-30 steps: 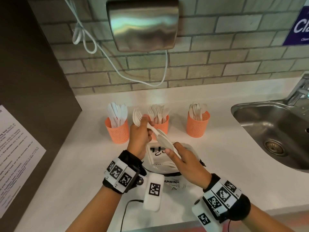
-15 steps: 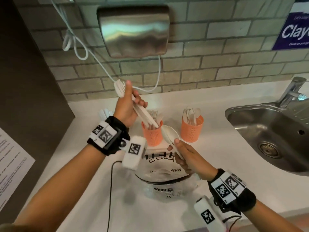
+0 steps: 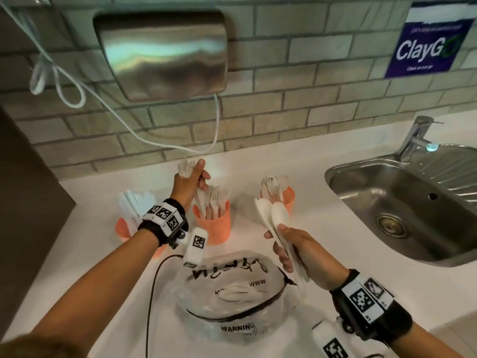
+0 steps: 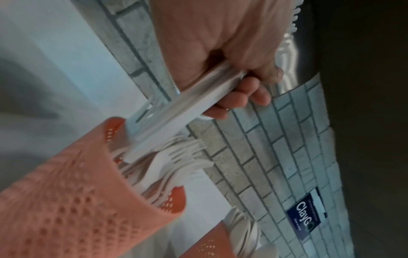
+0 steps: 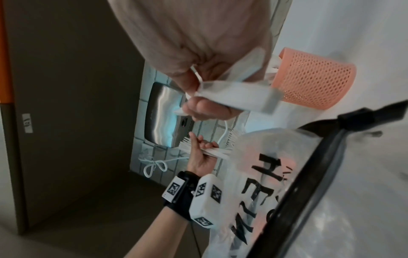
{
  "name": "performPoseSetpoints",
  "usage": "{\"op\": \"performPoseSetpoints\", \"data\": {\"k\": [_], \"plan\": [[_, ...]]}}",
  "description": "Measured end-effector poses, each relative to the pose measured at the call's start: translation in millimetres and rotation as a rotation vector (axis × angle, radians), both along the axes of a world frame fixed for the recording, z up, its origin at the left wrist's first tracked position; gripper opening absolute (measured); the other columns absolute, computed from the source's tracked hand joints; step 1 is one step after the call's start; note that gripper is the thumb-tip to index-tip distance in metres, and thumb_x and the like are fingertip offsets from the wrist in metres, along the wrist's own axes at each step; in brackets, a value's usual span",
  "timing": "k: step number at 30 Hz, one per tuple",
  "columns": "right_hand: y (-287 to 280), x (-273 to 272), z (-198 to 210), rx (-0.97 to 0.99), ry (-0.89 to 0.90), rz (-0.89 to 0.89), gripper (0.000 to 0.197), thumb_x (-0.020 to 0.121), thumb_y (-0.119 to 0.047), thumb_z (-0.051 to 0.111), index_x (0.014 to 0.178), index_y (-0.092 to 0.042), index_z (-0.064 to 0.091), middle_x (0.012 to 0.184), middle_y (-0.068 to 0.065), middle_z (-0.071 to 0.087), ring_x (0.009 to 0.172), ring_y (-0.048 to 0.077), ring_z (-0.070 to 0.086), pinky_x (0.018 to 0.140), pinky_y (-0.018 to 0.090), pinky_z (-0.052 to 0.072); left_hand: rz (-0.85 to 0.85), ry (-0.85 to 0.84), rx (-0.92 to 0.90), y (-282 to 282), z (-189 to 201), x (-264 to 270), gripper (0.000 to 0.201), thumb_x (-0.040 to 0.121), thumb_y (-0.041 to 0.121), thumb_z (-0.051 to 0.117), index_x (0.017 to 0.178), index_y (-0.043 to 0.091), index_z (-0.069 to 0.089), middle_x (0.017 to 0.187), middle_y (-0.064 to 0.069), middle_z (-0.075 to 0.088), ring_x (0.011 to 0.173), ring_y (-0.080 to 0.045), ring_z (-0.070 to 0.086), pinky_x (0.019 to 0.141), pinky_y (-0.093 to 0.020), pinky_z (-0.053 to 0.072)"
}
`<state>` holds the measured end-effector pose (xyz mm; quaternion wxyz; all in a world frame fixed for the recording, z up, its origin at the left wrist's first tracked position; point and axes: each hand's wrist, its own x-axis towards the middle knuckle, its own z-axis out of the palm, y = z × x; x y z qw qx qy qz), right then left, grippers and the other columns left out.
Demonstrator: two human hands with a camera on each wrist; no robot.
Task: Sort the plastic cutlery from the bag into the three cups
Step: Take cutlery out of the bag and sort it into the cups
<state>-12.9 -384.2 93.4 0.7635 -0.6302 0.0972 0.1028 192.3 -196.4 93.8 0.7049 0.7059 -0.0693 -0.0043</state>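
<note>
Three orange mesh cups stand in a row on the white counter: the left cup (image 3: 124, 229) with knives, the middle cup (image 3: 214, 226) with forks, the right cup (image 3: 289, 200) with spoons. My left hand (image 3: 189, 183) grips a bundle of white forks (image 4: 174, 113), their handle ends dipping into the middle cup (image 4: 66, 200). My right hand (image 3: 294, 246) grips two or three white spoons (image 3: 273, 215) by the handles (image 5: 238, 97), bowls up, in front of the right cup (image 5: 313, 82). The clear plastic bag (image 3: 232, 293) with black print lies between my forearms with more cutlery inside.
A steel sink (image 3: 413, 202) with a tap (image 3: 415, 138) lies at the right. A metal hand dryer (image 3: 162, 52) hangs on the brick wall with a white cord (image 3: 64, 81). A dark panel (image 3: 25, 189) borders the counter on the left. A black cable (image 3: 152, 293) runs beside the bag.
My left hand has come down from high above the counter, lowering the forks into the middle cup. My right hand has shifted right with the spoons, toward the right cup.
</note>
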Motion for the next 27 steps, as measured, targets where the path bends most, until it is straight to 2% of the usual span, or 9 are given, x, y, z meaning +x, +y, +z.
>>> {"op": "performPoseSetpoints", "data": {"k": [4, 7, 10, 15, 17, 19, 23, 25, 27], "plan": [[-4.9, 4.8, 0.9, 0.037, 0.028, -0.054, 0.032, 0.099, -0.029, 0.03, 0.1, -0.013, 0.057, 0.051, -0.005, 0.033, 0.036, 0.005, 0.025, 0.036, 0.016, 0.021, -0.023, 0.065, 0.108, -3.2, -19.2, 1.5, 0.032, 0.086, 0.037, 0.061, 0.059, 0.02, 0.066, 0.044, 0.006, 0.056, 0.057, -0.02, 0.056, 0.071, -0.038, 0.048], [-7.1, 7.3, -0.7, 0.055, 0.008, -0.061, 0.032, 0.098, -0.029, 0.028, 0.103, -0.015, 0.057, 0.05, -0.006, 0.031, 0.036, 0.004, 0.024, 0.036, 0.016, 0.019, -0.074, 0.048, 0.138, -4.4, -20.4, -3.1, 0.008, 0.08, 0.02, 0.071, 0.073, 0.018, 0.068, 0.056, 0.005, 0.065, 0.06, -0.018, 0.061, 0.068, -0.033, 0.05], [-5.6, 9.7, -0.8, 0.073, 0.002, -0.055, 0.032, 0.098, -0.028, 0.027, 0.102, -0.015, 0.056, 0.047, -0.007, 0.032, 0.035, 0.004, 0.024, 0.036, 0.016, 0.019, -0.115, -0.001, 0.107, -4.4, -19.5, -6.0, 0.02, 0.075, 0.002, 0.072, 0.084, 0.018, 0.065, 0.073, -0.003, 0.066, 0.069, -0.012, 0.063, 0.073, -0.022, 0.053], [-1.4, 13.5, 0.0, 0.088, -0.011, -0.056, 0.031, 0.098, -0.028, 0.028, 0.105, -0.015, 0.055, 0.047, -0.006, 0.033, 0.036, 0.005, 0.025, 0.037, 0.017, 0.02, -0.04, -0.243, 0.335, -3.4, -27.5, -8.0, 0.027, 0.081, -0.004, 0.062, 0.078, 0.022, 0.062, 0.081, 0.006, 0.065, 0.075, 0.007, 0.059, 0.084, -0.026, 0.045], [-0.7, 14.5, 0.6, 0.092, -0.021, -0.06, 0.031, 0.098, -0.028, 0.028, 0.107, -0.015, 0.055, 0.047, -0.006, 0.033, 0.036, 0.005, 0.025, 0.037, 0.017, 0.02, 0.002, -0.398, 0.457, -2.7, -24.7, -13.1, 0.02, 0.085, -0.003, 0.057, 0.085, 0.014, 0.067, 0.092, -0.002, 0.066, 0.091, -0.006, 0.06, 0.088, -0.029, 0.045], [-0.3, 15.8, 1.2, 0.082, -0.03, -0.07, 0.032, 0.098, -0.027, 0.027, 0.107, -0.015, 0.055, 0.047, -0.006, 0.034, 0.036, 0.006, 0.025, 0.037, 0.018, 0.021, 0.009, -0.518, 0.642, -2.9, -20.3, -16.7, 0.02, 0.09, 0.006, 0.052, 0.105, 0.007, 0.066, 0.111, -0.01, 0.063, 0.112, -0.023, 0.053, 0.098, -0.03, 0.038], [2.3, 16.7, 1.1, 0.025, -0.076, -0.085, 0.028, 0.099, -0.024, 0.029, 0.104, -0.01, 0.054, 0.05, -0.004, 0.041, 0.039, 0.009, 0.032, 0.039, 0.019, 0.03, -0.15, -0.402, 1.157, -7.9, -20.1, -18.9, 0.055, 0.099, 0.037, 0.032, 0.147, 0.012, 0.02, 0.155, -0.013, 0.019, 0.145, -0.027, 0.009, 0.118, -0.038, 0.008], [3.6, 15.6, 2.2, 0.015, -0.114, -0.09, 0.024, 0.098, -0.019, 0.032, 0.103, -0.006, 0.052, 0.054, -0.001, 0.049, 0.041, 0.011, 0.04, 0.041, 0.02, 0.036, -0.214, -0.324, 1.342, -11.0, -26.5, -18.2, 0.065, 0.098, 0.046, 0.024, 0.149, 0.013, 0.002, 0.159, -0.011, 0.0, 0.146, -0.025, -0.005, 0.118, -0.041, -0.001], [3.0, 14.1, 3.1, 0.003, -0.127, -0.108, 0.02, 0.097, -0.015, 0.036, 0.102, -0.003, 0.051, 0.06, 0.003, 0.054, 0.044, 0.012, 0.045, 0.044, 0.021, 0.04, -0.242, -0.312, 1.439, -13.6, -31.9, -19.9, 0.067, 0.098, 0.046, 0.022, 0.149, 0.011, -0.003, 0.159, -0.009, -0.003, 0.146, -0.023, -0.007, 0.118, -0.042, -0.004]]}}
